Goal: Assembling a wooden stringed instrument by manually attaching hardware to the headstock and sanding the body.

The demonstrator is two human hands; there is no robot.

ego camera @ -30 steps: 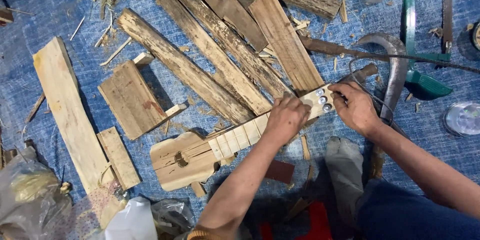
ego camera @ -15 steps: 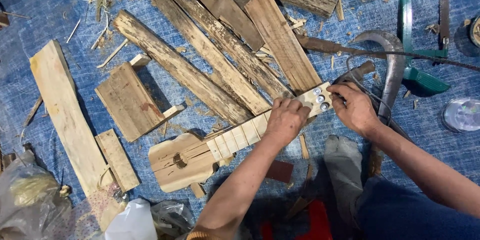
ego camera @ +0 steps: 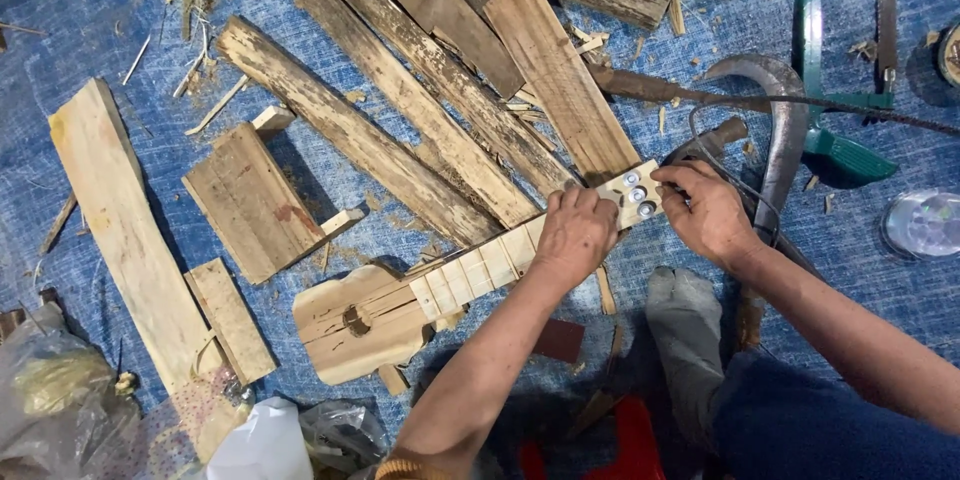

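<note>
Head view: near the body, a white plastic bottle is seen beside crumpled bags. A small wooden guitar lies on the blue mat; its neck is clamped by the left hand, its pegged head pinched by the right hand. The neck is best pressed flat. Farther off, planks and a sickle are spread.

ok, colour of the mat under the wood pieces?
Blue, mottled with lighter flecks. The mat shows best in the head view, at upper left, strewn with wood splinters.
</note>
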